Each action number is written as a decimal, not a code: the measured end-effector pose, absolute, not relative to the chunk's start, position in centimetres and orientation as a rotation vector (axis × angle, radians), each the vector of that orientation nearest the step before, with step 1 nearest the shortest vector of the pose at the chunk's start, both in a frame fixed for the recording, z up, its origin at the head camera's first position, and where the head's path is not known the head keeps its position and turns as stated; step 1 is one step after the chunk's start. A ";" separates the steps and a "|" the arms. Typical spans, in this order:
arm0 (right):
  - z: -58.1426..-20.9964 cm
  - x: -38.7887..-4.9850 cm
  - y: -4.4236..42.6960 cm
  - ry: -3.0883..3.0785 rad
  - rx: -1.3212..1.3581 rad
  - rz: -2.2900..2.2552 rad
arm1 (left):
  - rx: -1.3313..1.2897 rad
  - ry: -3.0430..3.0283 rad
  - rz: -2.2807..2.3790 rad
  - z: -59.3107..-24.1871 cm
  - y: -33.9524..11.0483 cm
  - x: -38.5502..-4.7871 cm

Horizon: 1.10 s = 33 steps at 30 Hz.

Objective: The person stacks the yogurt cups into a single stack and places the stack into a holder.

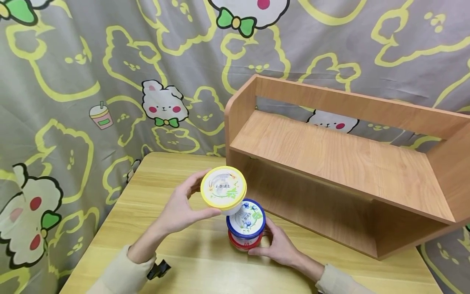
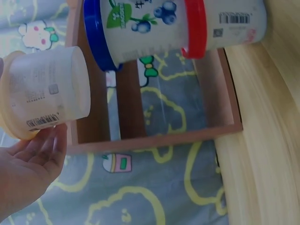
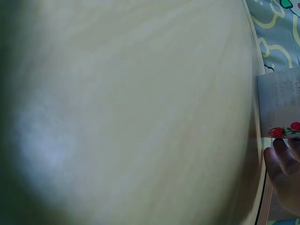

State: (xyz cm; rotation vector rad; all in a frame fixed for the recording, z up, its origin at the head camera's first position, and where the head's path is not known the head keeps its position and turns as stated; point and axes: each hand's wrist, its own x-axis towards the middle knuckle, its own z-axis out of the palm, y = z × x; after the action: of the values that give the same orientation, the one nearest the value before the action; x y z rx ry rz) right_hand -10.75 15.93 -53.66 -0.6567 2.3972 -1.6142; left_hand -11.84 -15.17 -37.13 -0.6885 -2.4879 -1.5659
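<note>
Head view | Left hand (image 1: pixel 181 209) pinches yellow-lidded tub (image 1: pixel 223 188), eleven o'clock of blue-lidded tub (image 1: pixel 246 219) | Right hand (image 1: pixel 280 246) grips red-lidded tub (image 1: pixel 244 246) beneath | Level handling, firm bracing advised

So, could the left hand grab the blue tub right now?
Probably not: the left hand grips the yellow tub. The blue tub sits close by, atop the red tub, but the hand would likely need freeing first.

A table (image 1: pixel 198 269) carries a shelf (image 1: pixel 330 149) and red-lidded tub (image 1: pixel 242 245).
</note>
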 end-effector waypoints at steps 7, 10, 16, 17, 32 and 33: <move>-53.7 -10.7 16.0 2.397 -0.650 -1.603 | -0.774 -2.463 -1.617 -37.0 -13.8 -11.9; -53.7 -10.8 16.0 2.390 -0.653 -1.604 | -0.808 -2.451 -1.631 -37.1 -13.3 -11.9; -53.8 -10.9 16.0 2.381 -0.680 -1.612 | -0.848 -2.466 -1.645 -37.5 -12.4 -11.8; -53.8 -10.9 16.0 2.384 -0.686 -1.611 | -0.854 -2.468 -1.647 -37.5 -12.3 -11.8; -53.8 -10.9 16.1 2.373 -0.704 -1.632 | -0.918 -2.505 -1.665 -38.5 -11.2 -11.7; -53.7 -10.9 16.1 2.372 -0.699 -1.631 | -0.924 -2.503 -1.663 -38.6 -11.2 -11.7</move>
State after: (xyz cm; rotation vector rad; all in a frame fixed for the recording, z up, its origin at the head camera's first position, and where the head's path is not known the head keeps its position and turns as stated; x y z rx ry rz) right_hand -10.93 16.10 -53.75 -0.6993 2.3725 -1.6307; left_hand -11.72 -11.15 -38.58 -0.9244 -2.5032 -1.6626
